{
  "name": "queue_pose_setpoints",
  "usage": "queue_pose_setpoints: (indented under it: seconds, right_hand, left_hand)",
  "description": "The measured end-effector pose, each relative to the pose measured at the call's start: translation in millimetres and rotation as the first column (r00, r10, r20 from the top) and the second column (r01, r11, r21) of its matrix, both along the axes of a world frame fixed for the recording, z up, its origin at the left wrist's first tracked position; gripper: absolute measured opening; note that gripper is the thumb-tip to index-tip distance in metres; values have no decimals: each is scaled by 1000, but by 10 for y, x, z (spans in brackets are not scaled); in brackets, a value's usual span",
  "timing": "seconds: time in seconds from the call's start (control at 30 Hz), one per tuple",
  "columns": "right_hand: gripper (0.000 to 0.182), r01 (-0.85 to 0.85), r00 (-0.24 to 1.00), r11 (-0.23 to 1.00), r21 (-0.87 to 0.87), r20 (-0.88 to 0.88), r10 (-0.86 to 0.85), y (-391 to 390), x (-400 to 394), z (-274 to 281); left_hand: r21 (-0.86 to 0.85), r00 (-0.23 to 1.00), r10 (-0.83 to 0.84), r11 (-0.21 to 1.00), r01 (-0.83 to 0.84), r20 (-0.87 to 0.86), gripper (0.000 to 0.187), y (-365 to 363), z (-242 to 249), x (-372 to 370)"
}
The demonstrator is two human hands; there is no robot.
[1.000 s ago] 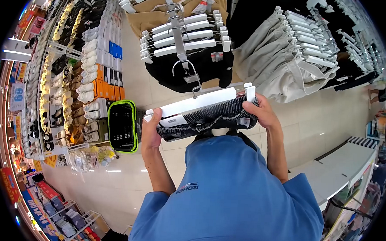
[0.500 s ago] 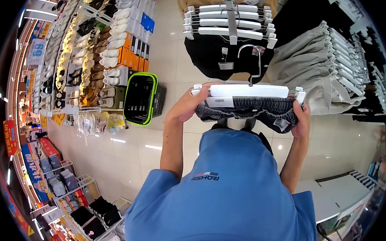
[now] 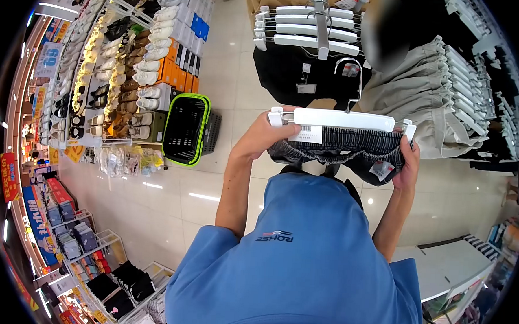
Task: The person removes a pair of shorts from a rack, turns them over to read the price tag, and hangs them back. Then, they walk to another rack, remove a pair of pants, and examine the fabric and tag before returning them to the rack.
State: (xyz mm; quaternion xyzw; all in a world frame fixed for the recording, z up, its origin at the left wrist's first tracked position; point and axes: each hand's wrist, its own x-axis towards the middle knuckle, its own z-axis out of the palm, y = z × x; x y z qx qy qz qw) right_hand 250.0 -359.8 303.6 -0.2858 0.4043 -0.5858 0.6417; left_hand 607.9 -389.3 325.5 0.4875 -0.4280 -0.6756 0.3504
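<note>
In front of my blue shirt, dark grey elastic-waist pants [image 3: 359, 144] hang from a white clip hanger [image 3: 343, 119] with a metal hook. My left hand [image 3: 266, 133] is closed on the waistband's left end, just under the clip, its thumb against a white barcode tag [image 3: 306, 135]. At the other end, my right hand [image 3: 409, 164] grips the waistband below the right clip, fingers partly behind the cloth. A second tag [image 3: 381, 170] shows inside the waistband near that hand. The pant legs are hidden below.
Ahead, black garments [image 3: 286, 76] hang on a rack of white hangers [image 3: 317, 31]. Light grey pants [image 3: 416, 93] hang to the right. A green-rimmed black basket [image 3: 208, 119] stands on the floor at left, beside shoe shelves [image 3: 150, 76]. A white cabinet [image 3: 449, 266] is at lower right.
The hanger and pants have shifted slightly right with both hands. My left thumb now lies further over the waistband, by the barcode tag. A foot has appeared at the top edge.
</note>
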Motion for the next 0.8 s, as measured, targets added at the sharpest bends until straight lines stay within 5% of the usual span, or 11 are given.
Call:
queue_pose_setpoints:
  seconds: [0.5, 0.8]
  right_hand:
    - [29, 87, 994, 996, -3, 73, -87, 90, 289, -64]
    - [28, 203, 979, 979, 19, 16, -203, 150, 321, -124]
  left_hand:
    - [-27, 983, -166, 986, 164, -78, 60, -42, -31, 305]
    - [29, 997, -81, 996, 81, 15, 60, -149, 23, 288]
